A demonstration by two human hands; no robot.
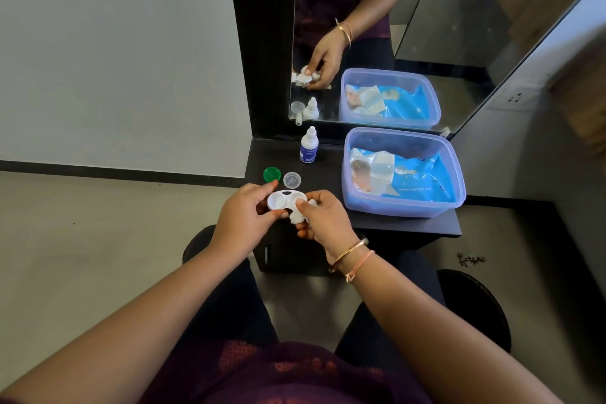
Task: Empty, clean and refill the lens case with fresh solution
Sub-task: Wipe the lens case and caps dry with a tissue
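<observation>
A white two-well lens case [281, 200] is held above the front of the black shelf, both wells uncapped. My left hand [244, 218] grips its left end between thumb and fingers. My right hand [323, 221] pinches a crumpled white tissue wad [297, 216] against the case's right well. On the shelf behind lie a green cap [272, 174] and a clear cap [292, 179], both upside down. A small white solution bottle [308, 145] with a blue label stands upright further back.
A translucent blue tub [455, 174] holding a blue wet-wipes pack [406, 179] fills the shelf's right side. A mirror [459, 26] stands behind, reflecting hands, bottle and tub. The black shelf [328, 174] ends near my knees; grey floor lies on the left.
</observation>
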